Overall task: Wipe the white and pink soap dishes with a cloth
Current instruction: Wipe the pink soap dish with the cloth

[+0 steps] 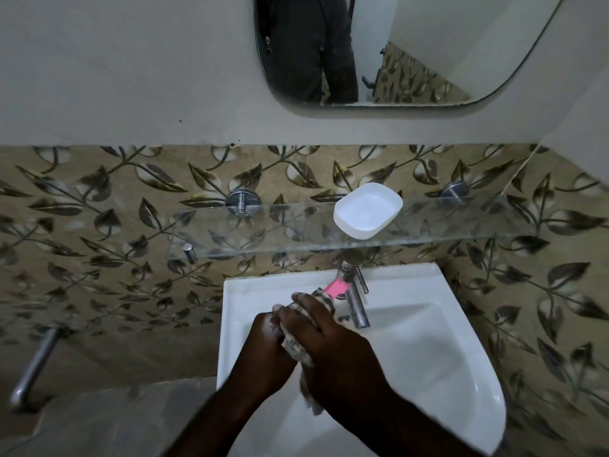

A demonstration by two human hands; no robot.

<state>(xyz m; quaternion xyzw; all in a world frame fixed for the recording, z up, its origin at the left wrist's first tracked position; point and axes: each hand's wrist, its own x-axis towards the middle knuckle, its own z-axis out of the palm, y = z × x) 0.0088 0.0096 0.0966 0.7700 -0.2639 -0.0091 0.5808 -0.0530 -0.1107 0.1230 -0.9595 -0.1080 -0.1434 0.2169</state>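
The white soap dish (367,210) rests alone on the glass shelf (250,235) above the sink. Over the white sink (445,354), both hands press together around the pink soap dish (335,289), of which only one pink end sticks out past the fingers. A patterned grey-brown cloth (296,349) is bunched between the palms and wraps the dish; a tail of it hangs down below the hands. My left hand (267,338) holds from the left side. My right hand (329,338) lies over the top with the cloth under its fingers.
A chrome tap (354,298) stands just right of the hands at the sink's back edge. A mirror (395,51) hangs above on the grey wall. Leaf-patterned tiles line the wall. A metal bar (33,367) juts out at lower left.
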